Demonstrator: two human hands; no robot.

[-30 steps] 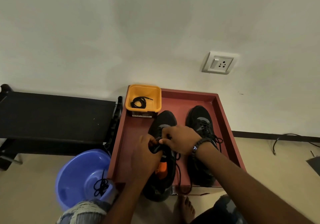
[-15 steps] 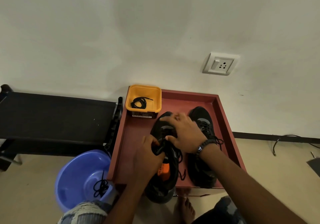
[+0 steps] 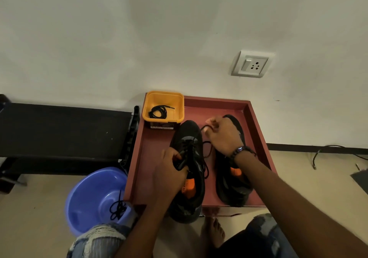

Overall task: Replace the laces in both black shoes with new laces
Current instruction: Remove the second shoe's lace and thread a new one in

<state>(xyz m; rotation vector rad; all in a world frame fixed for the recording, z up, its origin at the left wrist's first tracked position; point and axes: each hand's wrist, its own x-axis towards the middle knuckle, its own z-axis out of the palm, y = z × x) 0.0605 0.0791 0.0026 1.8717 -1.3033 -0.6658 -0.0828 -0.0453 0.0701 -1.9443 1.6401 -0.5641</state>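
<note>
Now: left hand (image 3: 171, 170) grips the tongue of the left shoe (image 3: 188, 170) | right hand (image 3: 223, 136) pinches its lace (image 3: 207, 148), pulling it out | shoes sit in red tray (image 3: 256, 130) | next: pull lace free, likely drop in blue tub (image 3: 95, 196)

Against the pale plaster wall (image 3: 139, 38) we see a white switch-and-socket plate (image 3: 252, 65). To the left of us stands a low black bench-like frame (image 3: 59, 130), its end just beside the tray. Black cables (image 3: 326, 152) trail along the beige floor (image 3: 35, 214) at the far right, under a dark skirting strip (image 3: 298, 147). We also make out torn blue denim jeans (image 3: 99, 239) and a bare foot (image 3: 213, 232).
</note>
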